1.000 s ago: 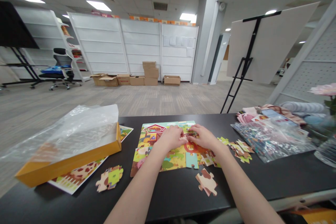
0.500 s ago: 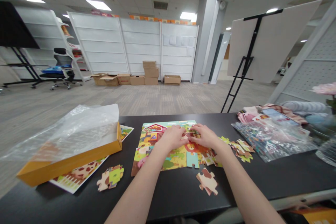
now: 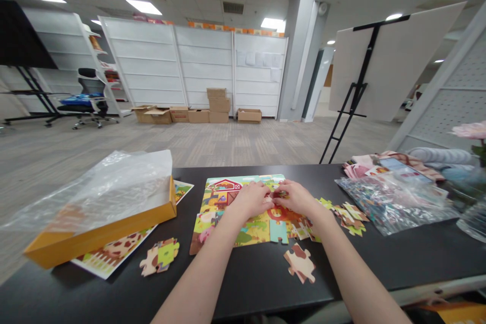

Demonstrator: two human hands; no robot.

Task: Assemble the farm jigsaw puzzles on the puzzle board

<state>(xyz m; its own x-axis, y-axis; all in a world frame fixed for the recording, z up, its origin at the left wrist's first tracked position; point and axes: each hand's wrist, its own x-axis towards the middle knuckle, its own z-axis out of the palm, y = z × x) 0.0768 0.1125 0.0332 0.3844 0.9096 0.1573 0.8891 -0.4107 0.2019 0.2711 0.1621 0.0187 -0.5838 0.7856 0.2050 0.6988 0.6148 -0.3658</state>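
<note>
A colourful farm jigsaw puzzle (image 3: 218, 200) lies flat on the black table, with a red barn at its upper left. My left hand (image 3: 253, 199) rests over its middle, fingers closed at a small pinkish puzzle piece that is mostly covered. From the other side my right hand (image 3: 294, 196) pinches at the same spot, its fingertips almost meeting the left ones. A light-blue piece (image 3: 278, 231) lies on the puzzle's lower part. Nearer to me is a cream and brown piece (image 3: 299, 263), apart from the puzzle.
Loose pieces are piled at the right (image 3: 351, 216) and at the left (image 3: 159, 257). A yellow box (image 3: 110, 235) with clear plastic stands over a printed sheet (image 3: 114, 258). At the right lies a clear bag (image 3: 395, 202) of small pieces, near a glass vase (image 3: 473, 220).
My right hand's fingers have drawn in and closed toward the left fingertips, covering more of the piece between them. My left hand stays nearly in place.
</note>
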